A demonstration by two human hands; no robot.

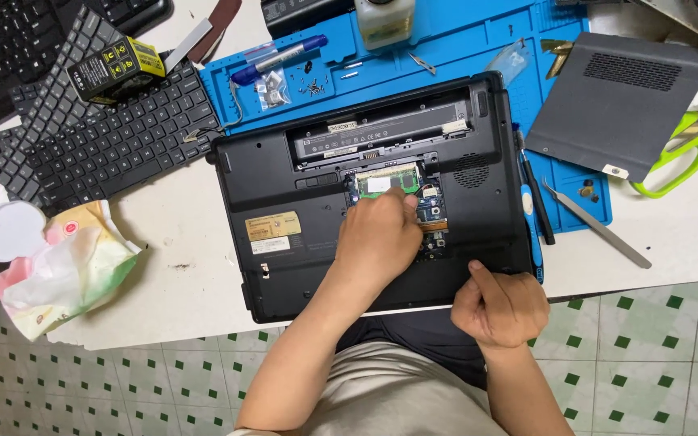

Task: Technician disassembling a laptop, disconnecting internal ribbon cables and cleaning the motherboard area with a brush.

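Both hands work the laptop, long axis left-right: left hand pinching memory module, right hand clenched.

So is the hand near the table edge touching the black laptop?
Touching. The head view shows the right hand gripping the near edge of the laptop, thumb pressed on its black underside.

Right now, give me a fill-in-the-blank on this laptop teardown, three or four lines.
1. The left hand reaches into the open bay of the upturned black ____.
2. Its fingertips touch the ____ memory module.
3. The right hand grips the laptop's ____ edge.
4. The removed grey cover panel lies to the ____ of the laptop.

Missing words: laptop; green; front (near); right
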